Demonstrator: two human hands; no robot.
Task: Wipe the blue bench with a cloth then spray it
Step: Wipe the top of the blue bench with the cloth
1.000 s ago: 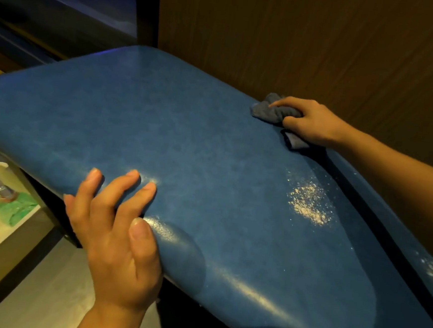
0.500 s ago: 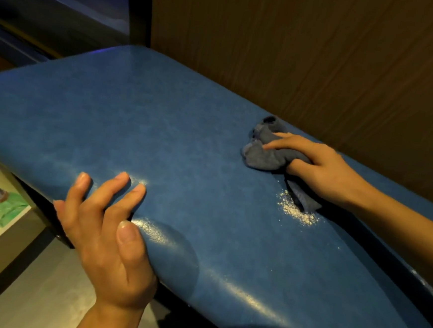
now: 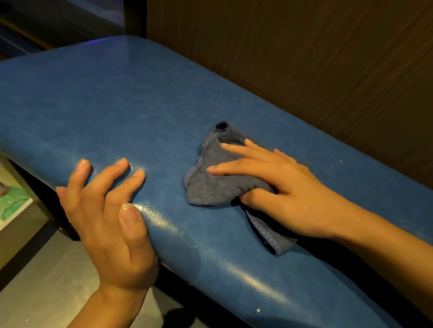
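Blue padded table (image 3: 111, 103) mid-wipe: right hand (image 3: 293, 195), grip spread flat, presses grey cloth (image 3: 213, 187) near its middle, left hand (image 3: 109, 228) splayed on near edge; spraying yet to come.

Two hands on the blue bench (image 3: 111, 109), one with a grey cloth (image 3: 213, 187).
The right hand (image 3: 285, 192) presses the cloth on the seat with straight fingers. The left hand (image 3: 107, 215) rests with spread fingers on the near rounded edge, left of the cloth. A brown wooden wall (image 3: 322, 55) stands behind.
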